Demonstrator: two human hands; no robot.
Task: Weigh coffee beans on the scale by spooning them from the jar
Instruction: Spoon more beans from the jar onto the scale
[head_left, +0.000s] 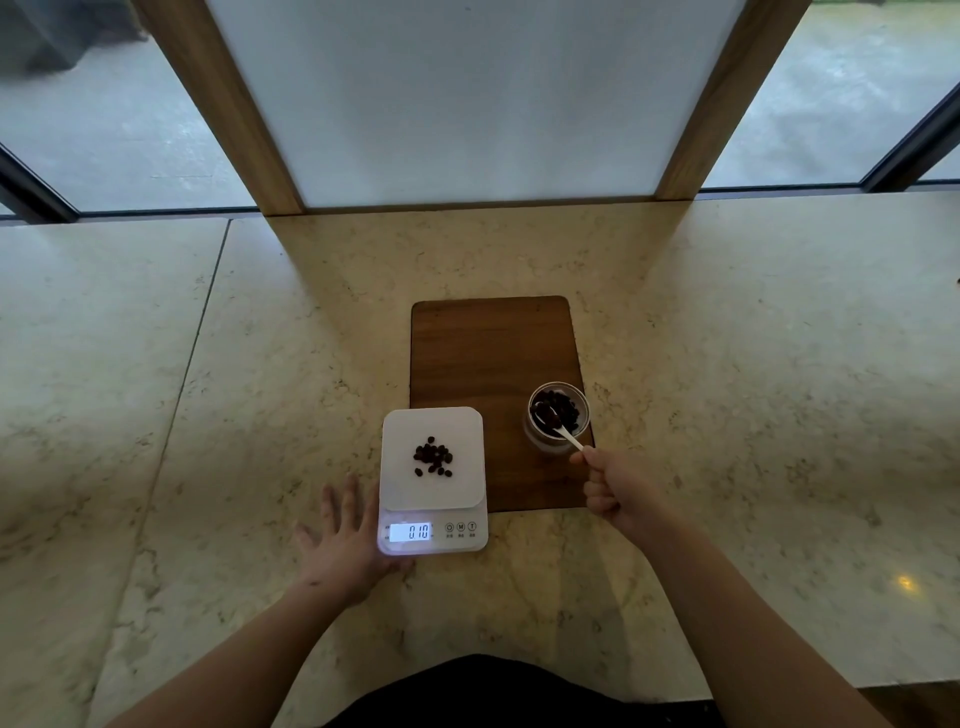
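Note:
A white digital scale (402, 488) sits on the marble counter with a small pile of coffee beans (432, 457) on its platform; its lit display reads 010. To its right a glass jar (559, 423) of dark beans stands on a wooden board (488, 353). My right hand (615, 486) grips the handle of a white spoon (569, 439) whose bowl is dipped among the beans in the jar. Flat on the counter lies my left hand (343, 540), fingers spread, touching the scale's left side.
The marble counter (753, 364) stretches wide on both sides. A wood-framed white panel (478, 104) rises at the back, flanked by windows. The counter's front edge is close to my body.

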